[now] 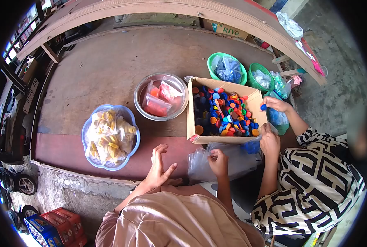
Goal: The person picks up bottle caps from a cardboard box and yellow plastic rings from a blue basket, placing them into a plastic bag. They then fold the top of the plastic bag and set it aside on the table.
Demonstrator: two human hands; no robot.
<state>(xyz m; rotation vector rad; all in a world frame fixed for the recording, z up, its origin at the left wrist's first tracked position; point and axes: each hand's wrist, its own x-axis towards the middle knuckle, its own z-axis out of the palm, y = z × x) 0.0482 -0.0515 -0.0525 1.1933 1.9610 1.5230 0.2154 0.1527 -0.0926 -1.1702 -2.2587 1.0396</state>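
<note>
My left hand (158, 169) is over the table's near edge, fingers spread and holding nothing, between the blue basket and the plastic bags. My right hand (218, 161) is closed at the clear plastic bags (200, 164), its fingertips pinched on the plastic. Just beyond it stands an open cardboard box (216, 140) full of bottle caps (228, 113) in blue, red, orange and green. To the left, a metal bowl (140, 108) holds bags of red caps (156, 106). A blue basket (84, 138) holds bags of yellow caps (109, 150).
A co-worker in a patterned shirt (315, 177) sits at the right, one hand (278, 105) holding a blue cap, the other (270, 142) at a bag. Green baskets (243, 78) stand behind the box. A wooden beam (163, 5) crosses the far side.
</note>
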